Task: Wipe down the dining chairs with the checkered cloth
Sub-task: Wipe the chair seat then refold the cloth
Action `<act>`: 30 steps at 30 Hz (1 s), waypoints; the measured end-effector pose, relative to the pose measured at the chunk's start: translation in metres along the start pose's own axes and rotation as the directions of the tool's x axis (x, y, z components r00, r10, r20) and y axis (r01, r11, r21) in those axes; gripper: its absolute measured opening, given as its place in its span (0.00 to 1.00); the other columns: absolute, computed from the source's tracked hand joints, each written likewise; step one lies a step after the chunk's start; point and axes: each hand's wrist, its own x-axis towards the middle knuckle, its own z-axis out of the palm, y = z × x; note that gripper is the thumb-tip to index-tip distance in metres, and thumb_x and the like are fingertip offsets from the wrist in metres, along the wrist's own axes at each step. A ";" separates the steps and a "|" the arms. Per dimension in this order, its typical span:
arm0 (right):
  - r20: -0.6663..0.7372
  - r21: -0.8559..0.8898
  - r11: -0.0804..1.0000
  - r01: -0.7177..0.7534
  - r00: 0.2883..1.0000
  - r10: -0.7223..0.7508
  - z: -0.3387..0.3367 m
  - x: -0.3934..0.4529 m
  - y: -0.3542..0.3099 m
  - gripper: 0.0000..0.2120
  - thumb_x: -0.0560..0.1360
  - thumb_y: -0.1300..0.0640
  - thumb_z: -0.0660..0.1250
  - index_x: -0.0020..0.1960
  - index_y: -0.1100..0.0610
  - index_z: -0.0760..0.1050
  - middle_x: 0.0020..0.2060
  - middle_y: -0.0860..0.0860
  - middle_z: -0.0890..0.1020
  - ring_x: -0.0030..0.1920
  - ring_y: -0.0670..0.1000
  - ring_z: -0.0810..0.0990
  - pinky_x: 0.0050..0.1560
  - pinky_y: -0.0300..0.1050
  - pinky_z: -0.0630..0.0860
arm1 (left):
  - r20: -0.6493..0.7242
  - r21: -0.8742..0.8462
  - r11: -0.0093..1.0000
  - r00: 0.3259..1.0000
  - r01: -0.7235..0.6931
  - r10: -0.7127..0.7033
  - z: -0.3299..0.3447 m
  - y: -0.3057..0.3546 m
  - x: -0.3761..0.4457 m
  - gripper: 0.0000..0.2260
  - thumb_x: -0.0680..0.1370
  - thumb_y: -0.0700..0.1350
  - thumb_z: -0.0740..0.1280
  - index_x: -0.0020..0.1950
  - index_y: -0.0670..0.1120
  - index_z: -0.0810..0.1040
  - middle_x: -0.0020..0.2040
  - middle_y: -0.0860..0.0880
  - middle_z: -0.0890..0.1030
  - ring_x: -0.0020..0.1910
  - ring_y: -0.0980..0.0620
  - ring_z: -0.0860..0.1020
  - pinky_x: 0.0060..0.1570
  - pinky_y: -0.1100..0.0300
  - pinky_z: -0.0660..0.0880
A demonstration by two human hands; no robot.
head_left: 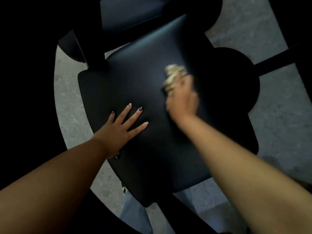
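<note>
A dark padded dining chair seat (145, 85) fills the middle of the head view, seen from above. My left hand (124, 127) rests flat on the seat's near left part, fingers spread. My right hand (183, 98) is blurred and grips the bunched checkered cloth (174, 75), pressing it on the right part of the seat. The cloth shows pale beyond my fingers, its pattern smeared by motion.
The chair's dark backrest (135, 16) lies beyond the seat. A second dark chair edge (72, 46) stands at the upper left. Grey speckled floor (253, 31) surrounds the chair. A round dark shape (236, 78) with a bar lies to the right. My pale trouser legs (133, 211) show below.
</note>
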 end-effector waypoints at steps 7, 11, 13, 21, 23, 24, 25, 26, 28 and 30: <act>0.085 -0.002 0.945 0.326 0.942 -0.325 -0.010 0.031 0.009 0.30 0.69 0.59 0.67 0.71 0.59 0.67 0.57 0.61 0.73 0.38 0.64 0.78 0.33 0.53 0.74 | -0.030 -0.050 0.999 1.000 0.003 -0.005 0.007 -0.001 0.003 0.65 0.68 0.53 0.78 0.68 0.58 0.17 0.68 0.45 0.16 0.65 0.38 0.16 0.72 0.31 0.46; -0.151 0.074 0.971 -0.226 0.960 0.235 -0.027 0.115 0.046 0.23 0.73 0.55 0.62 0.68 0.51 0.69 0.63 0.56 0.69 0.50 0.62 0.78 0.51 0.52 0.73 | -0.057 -0.062 0.998 0.998 -0.007 0.003 0.011 -0.001 0.006 0.67 0.66 0.53 0.79 0.68 0.58 0.16 0.68 0.45 0.15 0.64 0.38 0.15 0.71 0.31 0.46; -0.161 0.073 0.934 -0.349 0.920 0.357 -0.021 0.136 0.035 0.19 0.74 0.55 0.60 0.64 0.53 0.71 0.64 0.56 0.69 0.52 0.63 0.78 0.54 0.51 0.73 | -0.070 -0.058 0.998 0.998 -0.009 0.005 0.012 -0.002 0.007 0.67 0.66 0.53 0.79 0.69 0.57 0.17 0.68 0.45 0.16 0.65 0.38 0.16 0.71 0.30 0.46; 0.124 -0.013 0.935 0.355 0.928 -0.350 0.030 0.066 -0.100 0.28 0.74 0.59 0.62 0.72 0.58 0.62 0.66 0.57 0.68 0.49 0.60 0.79 0.38 0.50 0.72 | -0.062 -0.073 0.997 0.998 -0.021 0.016 0.013 -0.002 0.006 0.65 0.68 0.52 0.78 0.68 0.57 0.17 0.67 0.46 0.14 0.64 0.38 0.15 0.71 0.30 0.46; 0.281 -0.049 0.798 0.601 0.775 -0.566 0.031 0.045 -0.101 0.30 0.75 0.59 0.61 0.75 0.59 0.58 0.68 0.57 0.66 0.51 0.60 0.79 0.35 0.50 0.71 | -0.041 -0.077 0.997 0.999 -0.025 0.022 0.011 -0.002 0.006 0.64 0.68 0.52 0.78 0.69 0.57 0.17 0.66 0.46 0.14 0.62 0.38 0.14 0.71 0.30 0.45; 0.281 -0.042 0.783 0.621 0.759 -0.587 0.024 0.048 -0.089 0.29 0.75 0.60 0.61 0.75 0.58 0.59 0.67 0.58 0.67 0.50 0.61 0.79 0.33 0.51 0.69 | -0.046 -0.077 0.997 0.999 -0.023 0.019 0.011 -0.002 0.006 0.64 0.68 0.52 0.78 0.69 0.57 0.18 0.66 0.46 0.14 0.63 0.38 0.14 0.71 0.30 0.45; 0.248 -0.055 0.801 0.596 0.785 -0.567 0.015 0.056 -0.073 0.27 0.75 0.60 0.60 0.73 0.58 0.62 0.65 0.58 0.68 0.47 0.62 0.80 0.32 0.51 0.66 | -0.059 -0.074 0.997 0.998 -0.018 0.014 0.012 -0.001 0.005 0.64 0.68 0.52 0.78 0.70 0.57 0.19 0.67 0.45 0.14 0.63 0.38 0.15 0.71 0.30 0.46; 0.215 -0.091 0.836 0.541 0.831 -0.514 0.006 0.064 -0.053 0.25 0.75 0.59 0.60 0.72 0.57 0.64 0.63 0.59 0.69 0.45 0.63 0.80 0.32 0.52 0.66 | -0.070 -0.069 0.997 0.998 -0.013 0.009 0.012 -0.001 0.005 0.65 0.67 0.52 0.78 0.70 0.57 0.19 0.67 0.45 0.15 0.64 0.38 0.15 0.71 0.30 0.47; 0.130 -0.174 0.913 0.370 0.927 -0.351 -0.012 0.079 -0.001 0.25 0.75 0.58 0.60 0.71 0.56 0.65 0.61 0.60 0.69 0.42 0.64 0.79 0.34 0.54 0.70 | -0.078 -0.060 0.998 0.997 -0.008 0.003 0.013 0.000 0.006 0.65 0.67 0.52 0.79 0.69 0.57 0.18 0.68 0.45 0.15 0.64 0.37 0.16 0.71 0.30 0.47; 0.044 -0.161 0.978 0.135 0.991 -0.129 -0.028 0.078 0.041 0.28 0.73 0.59 0.62 0.72 0.56 0.64 0.61 0.61 0.68 0.41 0.66 0.78 0.39 0.56 0.73 | -0.085 -0.050 0.999 0.996 -0.003 -0.001 0.013 -0.001 0.007 0.66 0.67 0.52 0.79 0.68 0.57 0.17 0.68 0.45 0.16 0.64 0.37 0.16 0.71 0.31 0.47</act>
